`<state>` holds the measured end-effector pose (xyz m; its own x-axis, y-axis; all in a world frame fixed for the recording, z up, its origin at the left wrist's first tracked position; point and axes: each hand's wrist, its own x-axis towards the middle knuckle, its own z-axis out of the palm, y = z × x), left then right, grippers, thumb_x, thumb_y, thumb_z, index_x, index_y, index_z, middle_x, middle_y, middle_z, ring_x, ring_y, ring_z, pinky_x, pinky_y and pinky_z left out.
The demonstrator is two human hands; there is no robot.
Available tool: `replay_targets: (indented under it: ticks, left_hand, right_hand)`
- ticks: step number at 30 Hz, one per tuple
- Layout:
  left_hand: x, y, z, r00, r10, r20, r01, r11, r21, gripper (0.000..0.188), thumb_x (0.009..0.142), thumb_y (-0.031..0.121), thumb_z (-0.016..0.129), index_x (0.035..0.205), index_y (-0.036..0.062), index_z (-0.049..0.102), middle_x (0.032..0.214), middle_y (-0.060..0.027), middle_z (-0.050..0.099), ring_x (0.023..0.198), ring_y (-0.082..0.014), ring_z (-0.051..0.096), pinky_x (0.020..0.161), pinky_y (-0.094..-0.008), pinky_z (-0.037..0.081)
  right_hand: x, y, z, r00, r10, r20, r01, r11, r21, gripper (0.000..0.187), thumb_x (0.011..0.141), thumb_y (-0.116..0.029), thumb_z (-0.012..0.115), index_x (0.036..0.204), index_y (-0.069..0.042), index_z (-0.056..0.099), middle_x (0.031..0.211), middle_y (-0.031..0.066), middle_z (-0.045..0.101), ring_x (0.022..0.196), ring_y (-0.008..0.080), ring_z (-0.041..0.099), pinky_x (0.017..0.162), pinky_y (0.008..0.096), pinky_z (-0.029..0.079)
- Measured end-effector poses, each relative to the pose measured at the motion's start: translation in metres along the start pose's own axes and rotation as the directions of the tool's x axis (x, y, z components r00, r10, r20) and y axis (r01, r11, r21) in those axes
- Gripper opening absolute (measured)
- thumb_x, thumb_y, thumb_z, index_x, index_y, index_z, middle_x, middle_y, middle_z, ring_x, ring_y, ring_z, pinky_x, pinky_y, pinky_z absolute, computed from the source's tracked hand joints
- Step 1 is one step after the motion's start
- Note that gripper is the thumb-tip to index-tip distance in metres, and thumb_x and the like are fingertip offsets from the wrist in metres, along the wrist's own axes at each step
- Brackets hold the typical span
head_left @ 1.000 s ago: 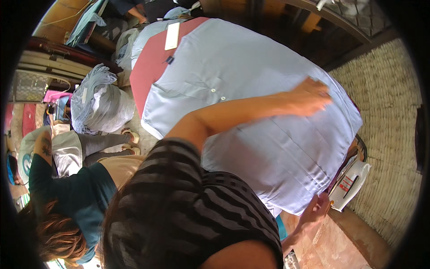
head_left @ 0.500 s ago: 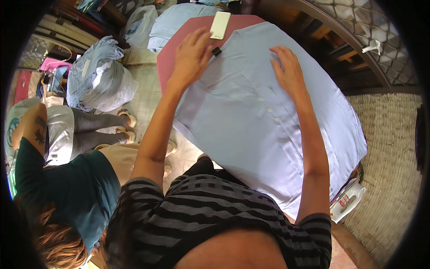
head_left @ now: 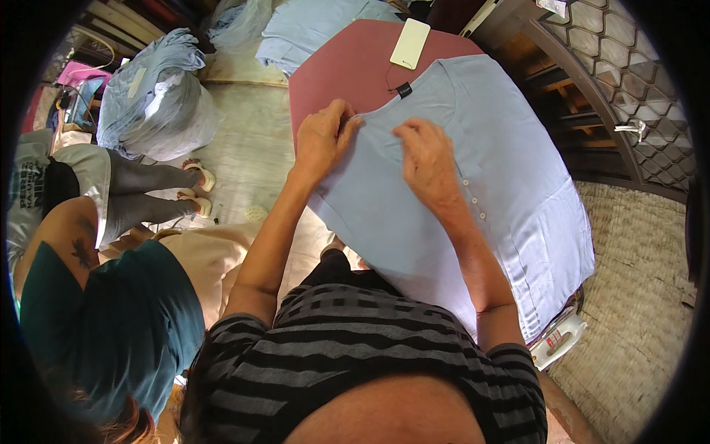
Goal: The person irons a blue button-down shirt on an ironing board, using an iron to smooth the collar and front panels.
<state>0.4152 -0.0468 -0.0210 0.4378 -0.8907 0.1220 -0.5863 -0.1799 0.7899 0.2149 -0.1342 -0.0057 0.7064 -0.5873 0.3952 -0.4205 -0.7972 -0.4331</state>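
Observation:
A light blue button-front top (head_left: 392,222) is spread over a dark pink board (head_left: 318,70), its neckline toward the far end. At the neckline shows a small black label (head_left: 403,90). A blank-looking white hang tag (head_left: 410,44) lies beyond it, joined by a thin string. My left hand (head_left: 322,140) pinches the top's left edge near the shoulder between thumb and fingers. Over the front, left of the white buttons (head_left: 474,200), my right hand (head_left: 427,159) hovers or rests with fingers curled. Motion smears its fingertips, so I cannot tell whether they grip cloth.
A white iron (head_left: 560,342) stands by the board's near right end. Folded blue clothes (head_left: 318,33) lie past the far end. A plastic-wrapped bundle (head_left: 159,111) sits at left. Two people stand there, one in a dark green sleeve (head_left: 137,311). A metal lattice gate (head_left: 629,81) borders the right.
The top, its tag and the board appear further right in view. My left hand has come down from beside the label to the cloth's edge. My right hand has moved left and curled.

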Motion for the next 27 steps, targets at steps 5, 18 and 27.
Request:
replay_targets:
  ticks: [5, 18, 27]
  left_hand:
    - [-0.014, -0.003, 0.005, 0.971, 0.221, -0.096, -0.208, 0.970, 0.126, 0.029, 0.085, 0.021, 0.077, 0.106, 0.0048, 0.065, 0.092, -0.0115, 0.069, 0.084, -0.0274, 0.064, 0.074, -0.0393, 0.049]
    - [-0.018, -0.018, 0.017, 0.931, 0.261, -0.255, -0.251, 0.965, 0.074, 0.030, 0.085, 0.011, 0.071, 0.113, 0.0048, 0.064, 0.099, -0.0130, 0.067, 0.089, -0.0325, 0.061, 0.079, -0.0425, 0.044]
    - [-0.021, -0.001, 0.011, 0.958, 0.205, -0.201, -0.200, 0.979, 0.045, 0.020, 0.090, 0.014, 0.067, 0.108, 0.0073, 0.063, 0.096, -0.0103, 0.068, 0.088, -0.0303, 0.063, 0.076, -0.0422, 0.044]
  right_hand:
    - [-0.004, 0.015, -0.032, 0.989, 0.063, 0.137, -0.051, 0.994, -0.092, 0.033, 0.080, 0.001, 0.059, 0.109, -0.012, 0.068, 0.113, 0.0048, 0.062, 0.103, 0.0256, 0.058, 0.088, 0.0442, 0.041]
    - [-0.019, 0.043, -0.017, 0.984, 0.105, 0.141, -0.087, 0.988, -0.128, 0.009, 0.087, -0.019, 0.065, 0.092, -0.013, 0.061, 0.091, 0.0066, 0.058, 0.088, 0.0300, 0.057, 0.079, 0.0456, 0.035]
    - [-0.018, 0.025, -0.013, 0.974, 0.219, -0.063, -0.223, 0.971, -0.086, 0.013, 0.084, -0.007, 0.064, 0.095, -0.013, 0.064, 0.094, 0.0024, 0.062, 0.093, 0.0243, 0.060, 0.084, 0.0430, 0.037]
